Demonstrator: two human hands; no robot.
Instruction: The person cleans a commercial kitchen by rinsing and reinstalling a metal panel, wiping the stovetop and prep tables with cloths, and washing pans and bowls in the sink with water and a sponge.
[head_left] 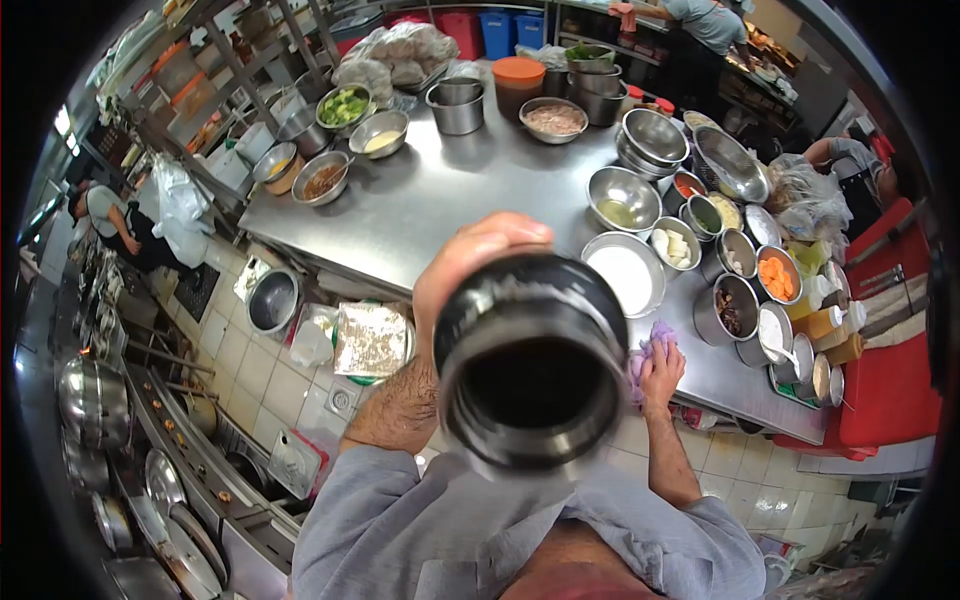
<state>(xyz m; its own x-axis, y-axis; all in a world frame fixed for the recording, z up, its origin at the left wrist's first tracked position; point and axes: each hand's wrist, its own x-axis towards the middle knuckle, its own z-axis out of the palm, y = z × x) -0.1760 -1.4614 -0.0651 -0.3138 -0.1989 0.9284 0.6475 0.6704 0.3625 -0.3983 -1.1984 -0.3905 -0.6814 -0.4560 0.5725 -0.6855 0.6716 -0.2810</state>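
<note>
Close to the camera, my left hand (pixel 470 262) is wrapped round a dark cylindrical container (pixel 535 300) with a metal rim; its open mouth faces the camera and its inside is black. My right hand (pixel 662 375) rests at the front edge of the steel table (pixel 450 190), its fingers closed on a purple cloth (pixel 655 350). Just beyond the cloth stands a bowl of white contents (pixel 628 275), with a smaller bowl of white pieces (pixel 675 245) beside it.
Bowls of orange slices (pixel 777 275) and dark pieces (pixel 730 312) and several sauce bottles (pixel 820 322) crowd the right side. More bowls and pots (pixel 457 115) line the far edge. Co-workers stand at the left (pixel 110 215), back (pixel 710 30) and right (pixel 850 165). A stove counter (pixel 190 440) runs lower left.
</note>
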